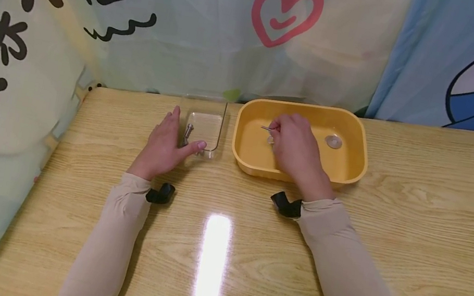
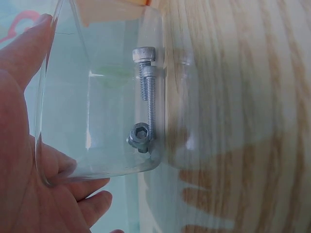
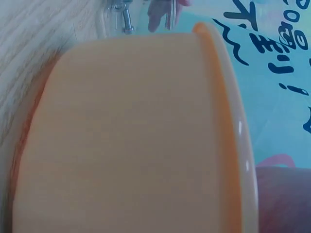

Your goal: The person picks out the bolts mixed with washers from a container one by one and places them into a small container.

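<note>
My left hand (image 1: 164,144) rests against a small clear plastic box (image 1: 221,132), thumb along its front and straight fingers by its left side. Several silver socket-head bolts (image 2: 151,104) lie in that box. Over the yellow bin (image 1: 244,161), my right hand (image 1: 296,145) pinches a thin silver bolt (image 1: 266,128) between thumb and fingers; its head is hidden by the fingers. Below the fingertips, a small clear round piece (image 1: 270,139) shows in the bin. The bin's outer wall (image 3: 131,121) fills most of the right wrist view, hiding the fingertips.
Another clear round piece (image 1: 333,141) lies on the right side of the bin floor. Both containers stand at the back of the wooden table (image 1: 245,266), close to a printed cloth (image 1: 198,46). Black wrist cameras sit on both sleeves.
</note>
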Available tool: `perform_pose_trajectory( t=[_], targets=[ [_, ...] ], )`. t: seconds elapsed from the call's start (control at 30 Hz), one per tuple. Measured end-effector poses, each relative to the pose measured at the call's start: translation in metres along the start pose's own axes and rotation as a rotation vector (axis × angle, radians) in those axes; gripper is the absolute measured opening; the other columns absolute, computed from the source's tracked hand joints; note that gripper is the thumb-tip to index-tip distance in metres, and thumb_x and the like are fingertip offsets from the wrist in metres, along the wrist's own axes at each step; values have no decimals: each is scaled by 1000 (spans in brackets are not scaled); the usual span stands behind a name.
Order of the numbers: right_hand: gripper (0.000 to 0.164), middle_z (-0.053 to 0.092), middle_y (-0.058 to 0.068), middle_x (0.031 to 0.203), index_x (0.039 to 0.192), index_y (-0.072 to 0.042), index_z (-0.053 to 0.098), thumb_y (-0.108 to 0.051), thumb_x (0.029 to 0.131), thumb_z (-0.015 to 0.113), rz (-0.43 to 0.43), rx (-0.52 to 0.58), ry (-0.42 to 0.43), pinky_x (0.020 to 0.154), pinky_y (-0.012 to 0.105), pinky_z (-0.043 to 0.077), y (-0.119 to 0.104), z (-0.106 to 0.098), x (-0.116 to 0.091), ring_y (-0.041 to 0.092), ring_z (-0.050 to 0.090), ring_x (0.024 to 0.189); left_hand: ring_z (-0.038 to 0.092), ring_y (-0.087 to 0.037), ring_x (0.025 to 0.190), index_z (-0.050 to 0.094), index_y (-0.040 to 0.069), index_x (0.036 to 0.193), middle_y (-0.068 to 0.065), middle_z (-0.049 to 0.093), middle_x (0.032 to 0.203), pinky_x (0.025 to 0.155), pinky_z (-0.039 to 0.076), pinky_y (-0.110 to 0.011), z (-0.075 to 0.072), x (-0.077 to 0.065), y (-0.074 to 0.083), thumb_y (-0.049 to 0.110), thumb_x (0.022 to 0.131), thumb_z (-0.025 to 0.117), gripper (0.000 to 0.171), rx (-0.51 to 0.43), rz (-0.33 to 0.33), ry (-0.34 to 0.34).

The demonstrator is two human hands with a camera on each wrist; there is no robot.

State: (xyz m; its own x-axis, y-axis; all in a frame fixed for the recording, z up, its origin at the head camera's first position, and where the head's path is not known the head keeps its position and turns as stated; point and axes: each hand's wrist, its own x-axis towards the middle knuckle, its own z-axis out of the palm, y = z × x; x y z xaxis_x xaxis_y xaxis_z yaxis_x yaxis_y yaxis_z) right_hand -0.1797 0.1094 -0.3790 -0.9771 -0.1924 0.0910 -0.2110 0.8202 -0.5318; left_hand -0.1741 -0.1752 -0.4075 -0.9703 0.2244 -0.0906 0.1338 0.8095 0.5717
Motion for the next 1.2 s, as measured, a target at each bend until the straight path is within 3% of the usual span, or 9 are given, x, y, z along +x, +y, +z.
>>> perform_pose_trajectory(
  t=[0.4,1.2],
  targets=[
    [13,58,19,109,107,2,65,-7,103,56,-51,-1,21,89,48,49,-15,10,2,38,50,108,5,-35,154,-1,-4,159,-22,5,166,123,9,-50,-1,1,0,54,98,58,103,7,3,-4],
    [13,60,16,108,107,-2,67,-9,103,57,-106,-5,20,92,45,46,-45,24,4,37,51,110,7,-37,153,1,-6,158,-25,8,165,122,11,-51,-1,0,0,57,96,59,106,4,8,7]
  ],
)
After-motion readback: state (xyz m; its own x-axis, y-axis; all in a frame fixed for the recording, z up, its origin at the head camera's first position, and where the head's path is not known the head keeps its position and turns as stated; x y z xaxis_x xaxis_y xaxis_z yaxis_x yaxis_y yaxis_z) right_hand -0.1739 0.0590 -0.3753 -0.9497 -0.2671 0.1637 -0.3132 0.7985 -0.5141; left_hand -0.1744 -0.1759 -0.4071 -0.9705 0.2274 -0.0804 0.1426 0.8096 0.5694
